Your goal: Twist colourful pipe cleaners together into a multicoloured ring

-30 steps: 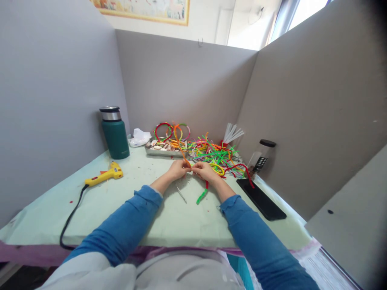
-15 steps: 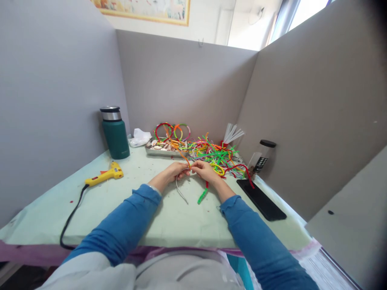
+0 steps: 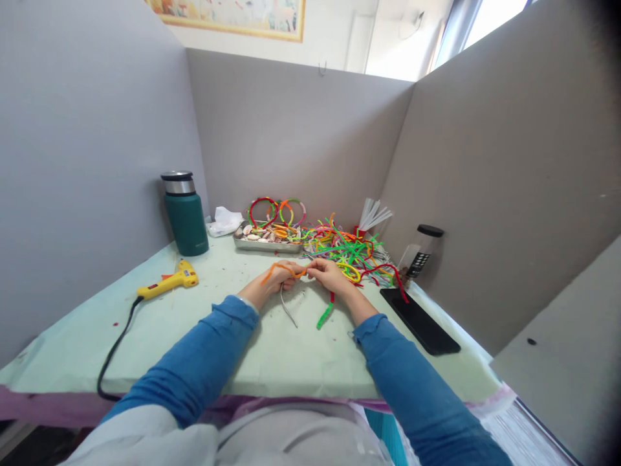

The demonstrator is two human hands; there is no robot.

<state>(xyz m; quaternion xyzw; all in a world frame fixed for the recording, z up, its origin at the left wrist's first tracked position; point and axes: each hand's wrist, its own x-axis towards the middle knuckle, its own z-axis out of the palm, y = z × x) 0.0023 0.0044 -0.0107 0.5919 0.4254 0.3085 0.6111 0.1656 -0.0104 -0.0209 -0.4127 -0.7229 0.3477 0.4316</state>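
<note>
My left hand [image 3: 285, 278] is closed around a thin grey-white wire [image 3: 289, 308], whose bare end hangs down toward the table. An orange pipe cleaner [image 3: 277, 265] lies across the back of that hand and runs to the fingertips of my right hand [image 3: 326, 274], which pinch it close to the wire. Below my right hand hangs a curved end wrapped in red and green [image 3: 325, 316]; it looks like the other end of the same wire, but the hands hide the join.
Behind the hands stand a metal tray [image 3: 266, 246] of shells, wrapped hoops [image 3: 262, 213] and a heap of pipe cleaners [image 3: 347, 244]. At left are a green bottle [image 3: 186, 220] and a yellow glue gun [image 3: 169, 281] with its cord. A black phone [image 3: 421, 321] and clear jar [image 3: 423, 249] sit right.
The orange pipe cleaner's free end has swung from pointing up toward the tray to lying leftward over my left hand. The hanging wire end shifted slightly left. Both hands stay almost in place.
</note>
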